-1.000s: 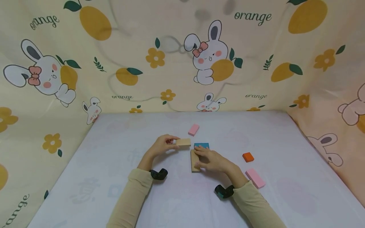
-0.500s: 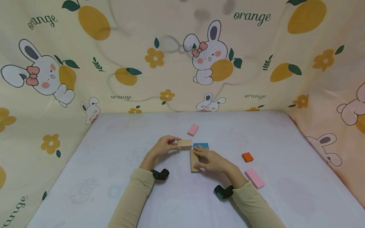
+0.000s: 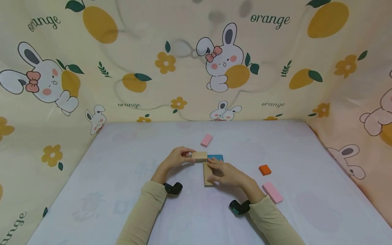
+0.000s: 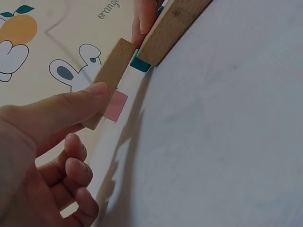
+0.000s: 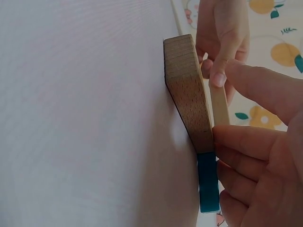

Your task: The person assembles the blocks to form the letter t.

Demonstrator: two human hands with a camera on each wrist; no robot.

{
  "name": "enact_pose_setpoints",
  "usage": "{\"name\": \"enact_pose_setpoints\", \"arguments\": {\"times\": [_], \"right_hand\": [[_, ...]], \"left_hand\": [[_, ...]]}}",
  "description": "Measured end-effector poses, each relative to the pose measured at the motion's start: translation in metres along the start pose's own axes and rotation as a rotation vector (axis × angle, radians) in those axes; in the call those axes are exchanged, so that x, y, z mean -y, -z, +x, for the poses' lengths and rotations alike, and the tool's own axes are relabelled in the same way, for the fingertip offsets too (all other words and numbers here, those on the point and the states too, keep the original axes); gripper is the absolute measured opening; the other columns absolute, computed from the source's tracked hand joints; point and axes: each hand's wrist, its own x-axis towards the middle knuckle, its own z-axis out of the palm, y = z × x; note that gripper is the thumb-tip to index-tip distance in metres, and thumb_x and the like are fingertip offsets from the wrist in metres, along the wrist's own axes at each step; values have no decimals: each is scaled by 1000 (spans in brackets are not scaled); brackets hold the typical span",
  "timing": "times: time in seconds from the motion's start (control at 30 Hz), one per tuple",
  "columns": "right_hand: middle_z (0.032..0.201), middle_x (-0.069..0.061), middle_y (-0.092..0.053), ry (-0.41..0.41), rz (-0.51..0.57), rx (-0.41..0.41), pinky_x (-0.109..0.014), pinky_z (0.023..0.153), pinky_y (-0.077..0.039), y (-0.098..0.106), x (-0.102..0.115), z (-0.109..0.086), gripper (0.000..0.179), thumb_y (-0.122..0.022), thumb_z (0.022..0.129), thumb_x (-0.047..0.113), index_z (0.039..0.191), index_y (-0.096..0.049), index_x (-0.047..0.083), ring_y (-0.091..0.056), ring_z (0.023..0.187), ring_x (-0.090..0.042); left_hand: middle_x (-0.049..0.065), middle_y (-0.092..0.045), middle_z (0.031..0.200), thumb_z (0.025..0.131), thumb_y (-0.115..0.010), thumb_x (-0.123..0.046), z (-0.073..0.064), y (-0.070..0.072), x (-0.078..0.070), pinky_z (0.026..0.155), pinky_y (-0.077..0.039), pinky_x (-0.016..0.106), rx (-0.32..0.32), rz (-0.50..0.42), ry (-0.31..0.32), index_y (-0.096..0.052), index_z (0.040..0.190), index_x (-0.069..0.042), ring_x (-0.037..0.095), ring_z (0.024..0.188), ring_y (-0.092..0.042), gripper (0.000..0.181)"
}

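Between thumb and fingers, my left hand [image 3: 177, 158] pinches a plain wooden block [image 3: 199, 157]; the left wrist view shows it held off the white tabletop. Its right end is close by the blue block [image 3: 215, 157]; whether they touch I cannot tell. A second plain wooden block [image 3: 208, 178] lies lengthwise toward me, its far end at the blue block. My right hand [image 3: 226, 173] rests its fingertips on this second block and by the blue one, the fingers fairly straight. In the right wrist view its thumb [image 5: 265, 90] stands apart from the fingers, and the blue block [image 5: 208, 182] is plain.
A pink block [image 3: 206, 140] lies behind the wooden ones. Off to the right are a small orange block [image 3: 265, 169] and a larger pink block [image 3: 272, 192], the latter near my right sleeve. A cloth printed with rabbits and oranges [image 3: 165, 88] hangs around the white table [image 3: 122, 211].
My left hand has moved slightly right, bringing its wooden block up to the blue block's left end. The right hand stays in place on the second wooden block.
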Motion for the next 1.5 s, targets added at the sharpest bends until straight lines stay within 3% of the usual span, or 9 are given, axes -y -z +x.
{"name": "enact_pose_setpoints", "arguments": {"times": [1.3, 1.43, 1.5], "right_hand": [[156, -14, -33, -1, -36, -11, -54, 119, -22, 0, 1, 0, 63, -62, 93, 33, 141, -44, -3, -25, 148, -36], [157, -14, -32, -10, -34, -8, -55, 118, -23, 0, 1, 0, 62, -62, 93, 33, 141, -44, -2, -24, 148, -37], [157, -14, -32, -13, -37, -7, -55, 118, -24, 0, 1, 0, 62, -61, 93, 34, 141, -44, -2, -25, 148, -37]], "left_hand": [[0, -51, 79, 81, -75, -15, 4, -3, 4, 67, -36, 19, 54, 7, 45, -68, 118, -2, 10, 74, -43, 40], [-1, -51, 78, 81, -76, -19, 3, -2, 7, 66, -36, 21, 66, -25, 24, -69, 117, -3, 10, 73, -44, 40], [-3, -50, 76, 82, -76, -25, 4, -1, 11, 64, -35, 21, 62, -35, -27, -70, 116, -6, 10, 70, -43, 40]]}}
